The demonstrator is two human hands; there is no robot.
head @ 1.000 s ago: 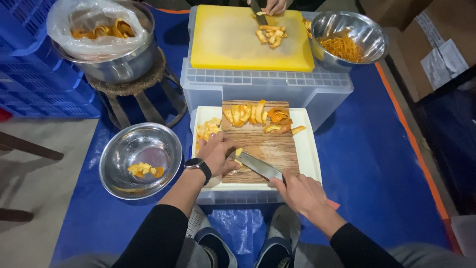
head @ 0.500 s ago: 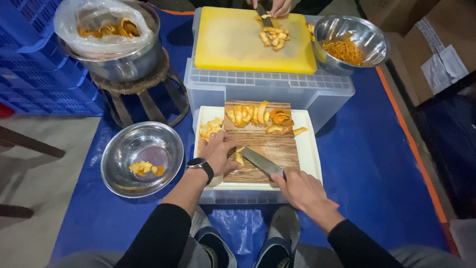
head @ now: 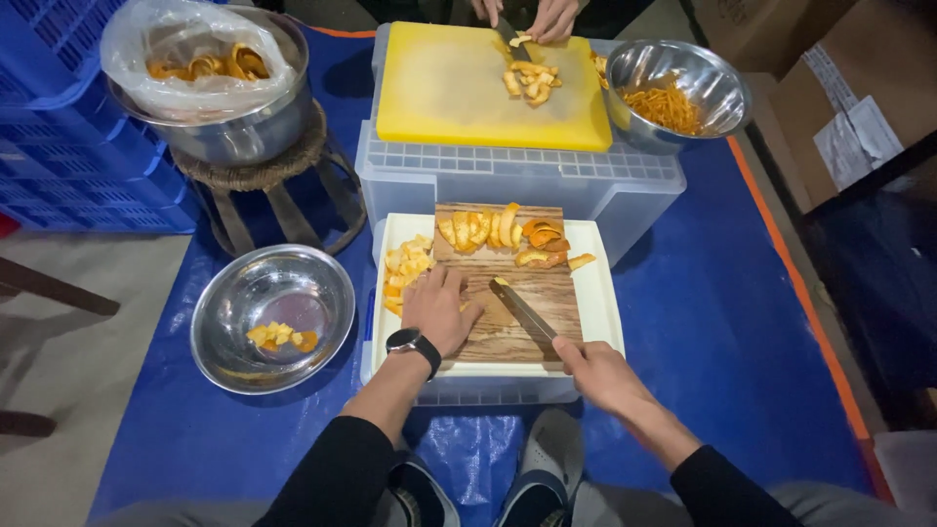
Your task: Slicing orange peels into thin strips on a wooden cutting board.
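My left hand (head: 439,307), with a black watch on the wrist, rests palm down on the left part of a wooden cutting board (head: 508,322), over small cut orange-peel pieces (head: 405,268). In my right hand (head: 600,376) is a knife (head: 522,310), blade pointing up-left across the board, tip near my left fingers. Uncut orange peel strips (head: 498,232) lie along the board's far edge. The board sits on a white tray (head: 600,303) on a clear plastic crate.
A steel bowl (head: 273,317) with some cut pieces sits on the blue tarp at left. A lined pot of peels (head: 210,83) stands on a stool. Another person's hands (head: 532,18) cut peel on a yellow board (head: 459,93); a steel bowl of shreds (head: 678,93) is beside it.
My left hand has slid slightly left over the cut pieces, and the knife has drawn back from it. The other person's hands have moved onto the yellow board.
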